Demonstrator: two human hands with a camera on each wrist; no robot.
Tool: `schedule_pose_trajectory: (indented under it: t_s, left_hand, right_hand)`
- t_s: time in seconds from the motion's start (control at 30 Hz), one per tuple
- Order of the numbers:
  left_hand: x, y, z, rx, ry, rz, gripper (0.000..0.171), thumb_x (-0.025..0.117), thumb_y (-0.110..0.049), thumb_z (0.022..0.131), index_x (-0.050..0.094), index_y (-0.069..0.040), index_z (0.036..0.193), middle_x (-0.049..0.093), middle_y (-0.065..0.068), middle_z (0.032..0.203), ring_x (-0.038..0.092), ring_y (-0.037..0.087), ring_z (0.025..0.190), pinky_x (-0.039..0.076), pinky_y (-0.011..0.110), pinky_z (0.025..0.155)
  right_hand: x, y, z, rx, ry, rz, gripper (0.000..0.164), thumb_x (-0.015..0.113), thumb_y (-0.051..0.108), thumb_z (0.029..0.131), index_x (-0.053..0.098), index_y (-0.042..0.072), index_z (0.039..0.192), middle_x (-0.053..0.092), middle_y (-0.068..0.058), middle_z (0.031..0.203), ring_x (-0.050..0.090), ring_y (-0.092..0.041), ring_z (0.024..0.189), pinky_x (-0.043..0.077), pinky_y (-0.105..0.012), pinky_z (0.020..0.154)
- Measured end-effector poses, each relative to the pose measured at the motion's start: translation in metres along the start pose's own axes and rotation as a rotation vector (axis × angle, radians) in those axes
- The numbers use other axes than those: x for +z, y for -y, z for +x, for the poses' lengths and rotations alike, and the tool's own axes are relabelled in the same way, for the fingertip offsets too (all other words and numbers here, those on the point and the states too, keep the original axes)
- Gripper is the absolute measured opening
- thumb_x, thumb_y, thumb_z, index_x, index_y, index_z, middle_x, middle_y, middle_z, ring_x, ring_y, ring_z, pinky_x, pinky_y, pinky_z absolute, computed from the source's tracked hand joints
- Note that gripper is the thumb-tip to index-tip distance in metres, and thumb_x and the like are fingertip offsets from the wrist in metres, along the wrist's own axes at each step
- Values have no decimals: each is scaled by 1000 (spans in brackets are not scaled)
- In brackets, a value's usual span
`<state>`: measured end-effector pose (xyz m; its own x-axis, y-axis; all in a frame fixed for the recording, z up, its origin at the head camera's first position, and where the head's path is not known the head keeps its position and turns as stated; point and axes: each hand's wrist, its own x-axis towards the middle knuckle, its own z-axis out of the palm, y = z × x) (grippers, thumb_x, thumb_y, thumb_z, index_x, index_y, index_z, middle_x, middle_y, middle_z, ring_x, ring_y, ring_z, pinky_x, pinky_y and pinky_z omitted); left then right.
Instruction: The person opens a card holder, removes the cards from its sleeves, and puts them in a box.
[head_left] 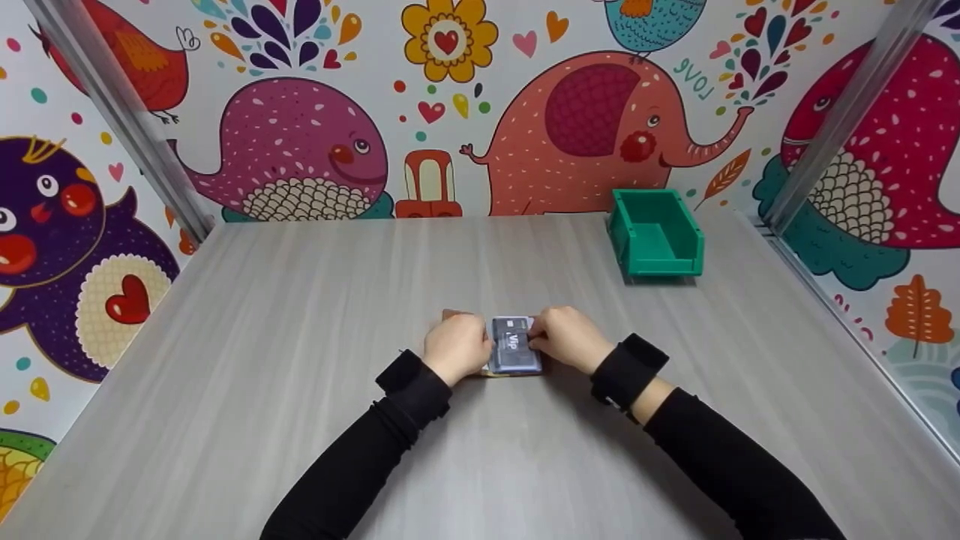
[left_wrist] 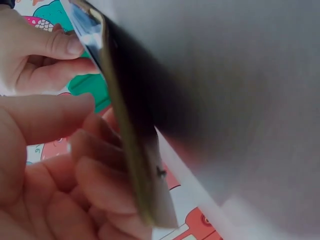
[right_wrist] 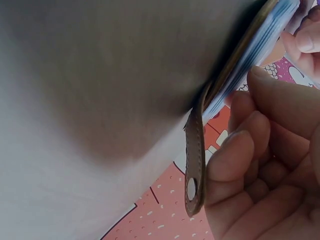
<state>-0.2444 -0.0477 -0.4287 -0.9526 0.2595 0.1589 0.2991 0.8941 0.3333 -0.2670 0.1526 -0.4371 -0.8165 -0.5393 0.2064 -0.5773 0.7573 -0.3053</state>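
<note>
A brown card holder (head_left: 487,374) lies spread on the table in the head view, with clear sleeves on top. A dark card marked "Vip" (head_left: 513,352) shows through the upper sleeve. My left hand (head_left: 457,346), fingers curled, grips the holder's left side. In the left wrist view the holder's cover edge (left_wrist: 125,130) runs along those fingers. At the right edge my right hand (head_left: 570,337) pinches the sleeves with thumb and forefinger. The right wrist view shows the stacked sleeves (right_wrist: 250,57) and a brown strap (right_wrist: 195,155) with a metal snap, hanging beside the curled fingers.
A green open-front bin (head_left: 656,232) stands at the back right of the pale wood-grain table (head_left: 300,300). Printed wall panels (head_left: 450,112) with cartoon animals close off the back and sides. Metal posts (head_left: 847,120) rise at the back corners.
</note>
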Motion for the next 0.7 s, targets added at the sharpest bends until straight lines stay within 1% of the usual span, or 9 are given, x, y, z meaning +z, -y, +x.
schedule_pose_trajectory:
  t_s: [0.17,0.5,0.7]
  left_hand:
    - [3,0,0,-2,1,-30,28,69,-16,83,52,-14,61,59,1,66,54,19,56,48,42,52]
    - [4,-1,3,-49,70,-55,35,68,-19,85,46,-16,57,56,0,63,51,18,56,46,41,52]
    - [4,-3,4,-77,95,-56,33,69,-22,86,49,-14,60,62,3,70,55,19,60,48,42,56]
  right_hand:
    - [0,0,-1,-12,0,14,7,78,1,81,78,1,87,72,-10,83,68,-23,76,54,-39,70]
    - [0,1,0,-14,-1,9,5,78,1,80,78,2,85,72,-8,82,68,-22,74,54,-38,69]
    - [-1,1,-1,-24,-3,-6,5,78,1,80,78,4,84,71,-6,80,67,-22,73,53,-39,67]
